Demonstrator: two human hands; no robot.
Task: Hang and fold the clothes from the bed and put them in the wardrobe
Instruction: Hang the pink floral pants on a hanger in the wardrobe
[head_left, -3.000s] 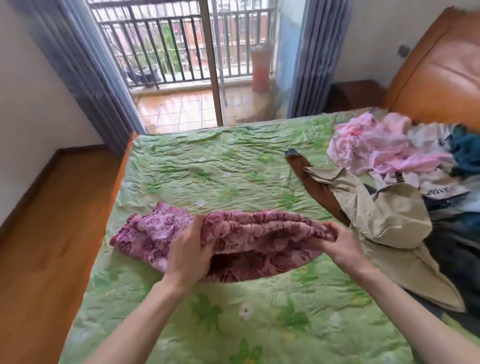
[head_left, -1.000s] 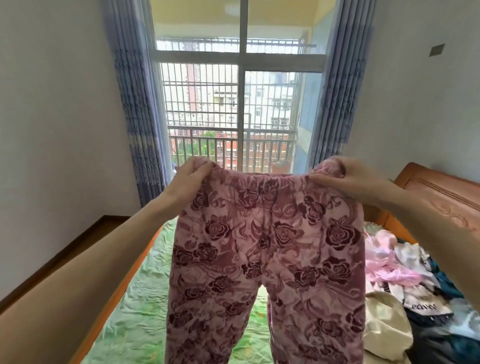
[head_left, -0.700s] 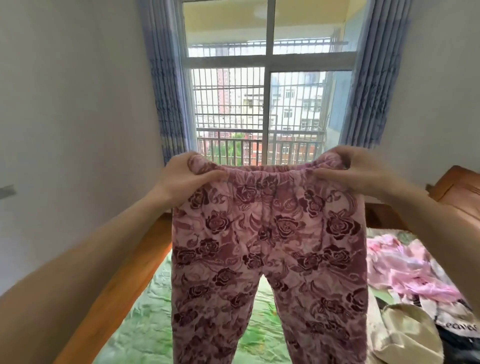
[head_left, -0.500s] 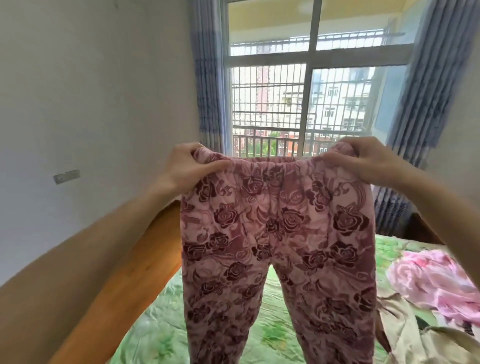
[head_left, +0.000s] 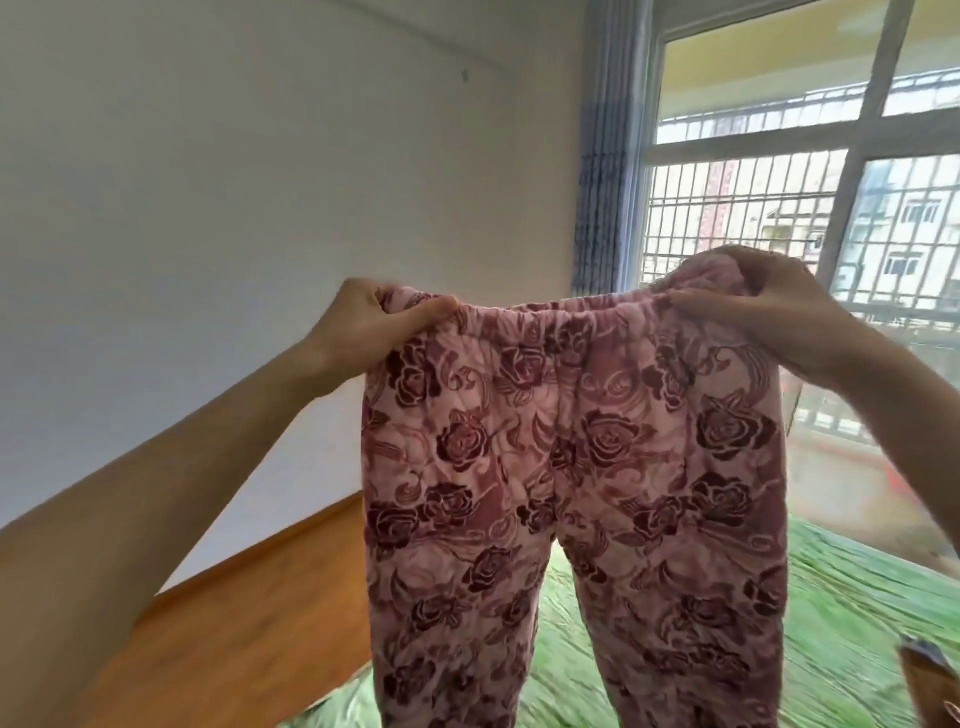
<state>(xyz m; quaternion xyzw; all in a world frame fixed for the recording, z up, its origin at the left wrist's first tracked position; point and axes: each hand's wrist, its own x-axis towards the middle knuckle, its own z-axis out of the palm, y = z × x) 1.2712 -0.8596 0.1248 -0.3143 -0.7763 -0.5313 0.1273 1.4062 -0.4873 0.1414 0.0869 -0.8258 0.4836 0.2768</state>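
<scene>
- Head view: my left hand (head_left: 371, 325) and right hand (head_left: 774, 306) each pinch a top corner of the pants (head_left: 571, 499).
- Pants hang toward 6 o'clock, legs long and straight, over the bed (head_left: 857, 613).

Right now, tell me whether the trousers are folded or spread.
Spread. The left hand and right hand pinch the waistband ends, and the trousers hang full width, legs apart.

Pink rose-print trousers (head_left: 571, 467) held up by the waistband, left hand (head_left: 371, 325) pinching one corner and right hand (head_left: 769, 306) the other, legs hanging down over the green bed (head_left: 857, 623). White wall left, barred window (head_left: 779, 208) and blue curtain (head_left: 605, 156) behind.
</scene>
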